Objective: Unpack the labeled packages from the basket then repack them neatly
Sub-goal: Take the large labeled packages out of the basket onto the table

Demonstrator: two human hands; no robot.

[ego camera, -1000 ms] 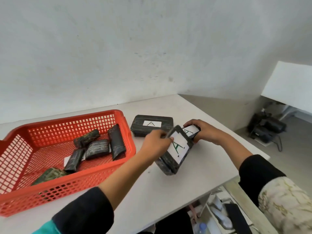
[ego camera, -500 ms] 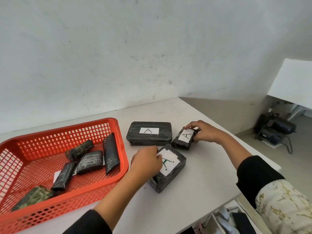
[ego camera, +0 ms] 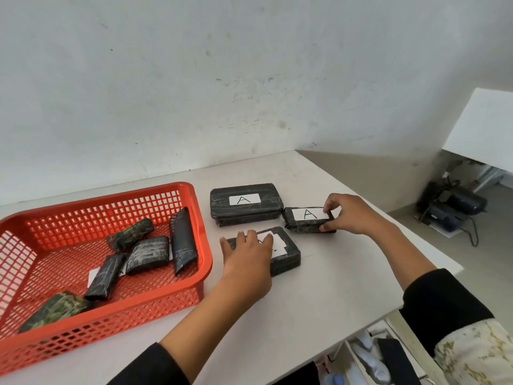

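Observation:
Three black wrapped packages with white "A" labels lie on the white table (ego camera: 319, 295) right of the red basket (ego camera: 200, 262). The largest package (ego camera: 245, 202) sits at the back. My right hand (ego camera: 347, 215) grips the small package (ego camera: 302, 220) by its right end. My left hand (ego camera: 248, 258) rests flat on the nearest package (ego camera: 287, 252), fingers spread, covering most of its label. Inside the basket lie several more black packages (ego camera: 147, 254), labels mostly hidden.
The table's right edge (ego camera: 433, 290) drops off close to my right forearm. A white wall runs behind the table. Dark equipment with cables (ego camera: 455, 209) sits on the floor at the right. Items lie below the table's front corner.
My left hand has laid the tilted package flat on the table and now presses on top of it. My right hand has set the small package down beside the large one.

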